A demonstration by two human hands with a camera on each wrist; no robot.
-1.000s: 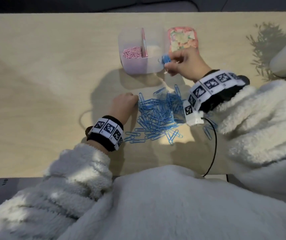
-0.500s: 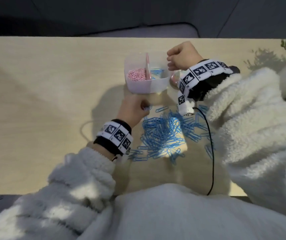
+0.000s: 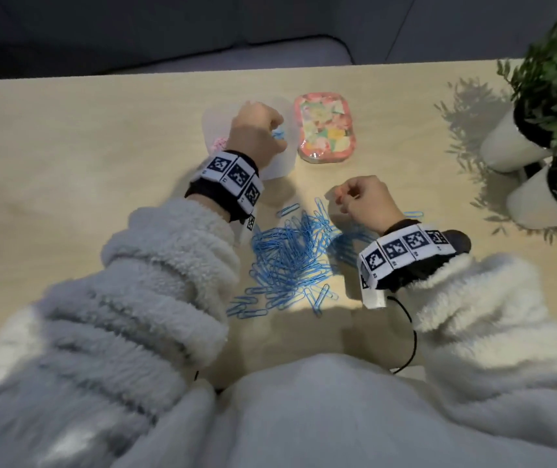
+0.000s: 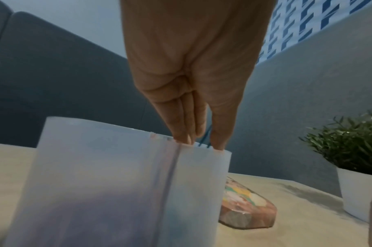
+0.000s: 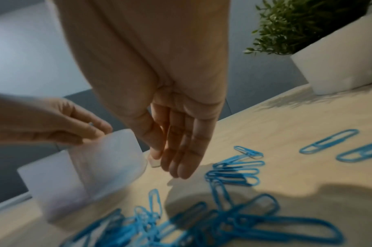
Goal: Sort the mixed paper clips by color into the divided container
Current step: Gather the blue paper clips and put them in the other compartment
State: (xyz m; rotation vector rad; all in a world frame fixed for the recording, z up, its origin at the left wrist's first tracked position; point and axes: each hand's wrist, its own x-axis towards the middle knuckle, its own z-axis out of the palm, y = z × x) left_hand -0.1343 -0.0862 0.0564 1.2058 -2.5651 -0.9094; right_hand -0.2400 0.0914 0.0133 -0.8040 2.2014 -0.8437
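A translucent divided container point(image 3: 284, 165) stands at the far middle of the table, with pink clips point(image 3: 218, 143) in its left compartment. My left hand point(image 3: 275, 130) hovers over its right compartment. In the left wrist view, the left hand point(image 4: 202, 143) pinches blue paper clips point(image 4: 205, 139) between thumb and fingers just above the container's rim point(image 4: 202, 150). A pile of blue paper clips point(image 3: 290, 255) lies nearer me. My right hand point(image 3: 341, 197) hangs over the pile's far right edge. In the right wrist view, the right hand point(image 5: 172, 163) has relaxed fingers holding nothing above the blue clips point(image 5: 233, 172).
A pink floral lid point(image 3: 326, 131) lies flat just right of the container. Two white pots with green plants point(image 3: 513, 143) stand at the right edge of the table. A black cable point(image 3: 412, 342) runs from my right wrist towards my body.
My left hand went from the table beside the pile up to the container, carrying blue clips. My right hand came back from behind the container to the pile.
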